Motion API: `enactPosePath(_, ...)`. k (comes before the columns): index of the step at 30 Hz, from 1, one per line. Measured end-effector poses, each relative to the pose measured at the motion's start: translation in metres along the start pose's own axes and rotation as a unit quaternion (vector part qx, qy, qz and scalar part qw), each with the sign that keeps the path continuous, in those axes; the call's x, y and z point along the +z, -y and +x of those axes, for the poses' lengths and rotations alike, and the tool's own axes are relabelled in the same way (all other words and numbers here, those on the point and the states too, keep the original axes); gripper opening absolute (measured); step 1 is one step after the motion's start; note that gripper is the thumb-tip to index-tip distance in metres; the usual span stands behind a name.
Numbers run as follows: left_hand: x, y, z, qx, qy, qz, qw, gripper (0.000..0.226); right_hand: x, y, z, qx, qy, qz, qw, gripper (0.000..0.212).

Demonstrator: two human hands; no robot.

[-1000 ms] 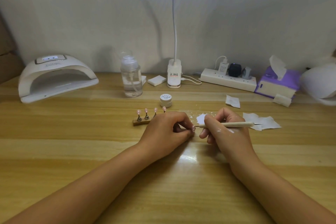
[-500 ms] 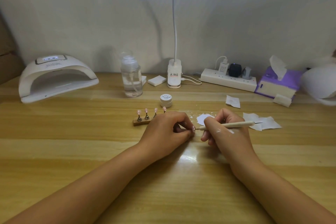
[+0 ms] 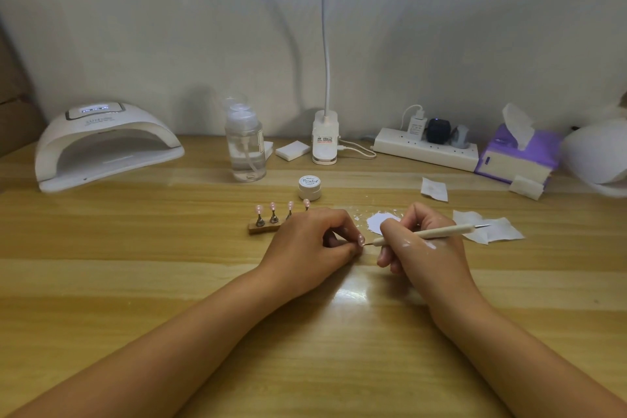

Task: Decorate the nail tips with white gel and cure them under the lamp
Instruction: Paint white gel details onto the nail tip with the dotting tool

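Note:
My left hand [image 3: 310,244] rests on the table and pinches a small pink nail tip [image 3: 361,240] between thumb and fingers. My right hand [image 3: 415,248] grips a thin wooden-handled brush [image 3: 437,233] like a pen, its fine point touching the nail tip. White gel smears show on the back of my right hand. A wooden stand [image 3: 263,227] with several pink nail tips on metal pegs sits just left of my left hand. A small white gel jar [image 3: 309,187] stands behind it. A white patch of gel [image 3: 380,221] lies on the table behind my right hand. The white curing lamp [image 3: 101,142] sits far left.
A clear pump bottle [image 3: 245,146], a desk lamp base [image 3: 325,141], a power strip [image 3: 427,146] and a purple tissue pack [image 3: 519,154] line the back. White wipes [image 3: 488,231] lie right of my right hand. A white sponge block [image 3: 291,150] sits beside the bottle.
The brush point has shifted slightly along the pinched nail tip. Both hands stay in place.

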State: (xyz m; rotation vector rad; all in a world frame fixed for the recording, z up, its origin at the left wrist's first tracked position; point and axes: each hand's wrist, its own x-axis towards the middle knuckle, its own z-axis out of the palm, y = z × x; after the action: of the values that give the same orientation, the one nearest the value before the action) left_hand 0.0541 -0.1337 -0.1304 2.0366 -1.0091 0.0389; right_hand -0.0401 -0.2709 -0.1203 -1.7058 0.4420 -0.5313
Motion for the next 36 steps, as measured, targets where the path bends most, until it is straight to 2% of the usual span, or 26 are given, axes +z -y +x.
enactPosePath(3,-0.001,0.0,0.0,0.001,0.002,0.002,1.0,0.019,0.0,0.001,0.001,-0.004,0.0,-0.002,1.0,0.016)
enactPosePath(6,0.0,0.001,0.0,-0.002,0.002,0.003,1.0,0.016,-0.002,-0.001,0.002,-0.025,-0.025,0.047,0.998,0.028)
enactPosePath(9,0.0,0.001,0.0,-0.001,0.002,0.003,1.0,0.016,-0.003,0.002,0.001,-0.037,-0.04,0.093,0.994,0.022)
enactPosePath(11,0.0,0.002,0.0,0.0,0.004,0.004,1.0,0.018,-0.003,0.002,0.0,-0.054,-0.055,0.104,0.992,0.025)
enactPosePath(15,0.001,0.002,-0.002,-0.006,-0.001,-0.001,1.0,0.02,-0.002,-0.001,0.001,-0.099,-0.074,0.068,0.99,0.034)
enactPosePath(26,0.0,-0.004,-0.005,0.017,-0.048,0.031,0.998,0.011,-0.002,0.002,-0.006,-0.144,-0.049,0.013,0.988,0.009)
enactPosePath(31,-0.001,-0.005,-0.006,0.01,-0.053,0.028,0.998,0.016,-0.003,0.003,-0.008,-0.146,-0.053,0.019,0.988,0.008)
enactPosePath(34,0.0,-0.006,-0.005,-0.005,-0.065,0.019,0.998,0.02,-0.005,0.003,-0.01,-0.154,-0.037,0.014,0.987,0.023)
enactPosePath(36,0.001,-0.008,-0.005,-0.007,-0.082,0.011,0.997,0.022,-0.004,0.002,-0.011,-0.179,-0.034,-0.034,0.983,0.014)
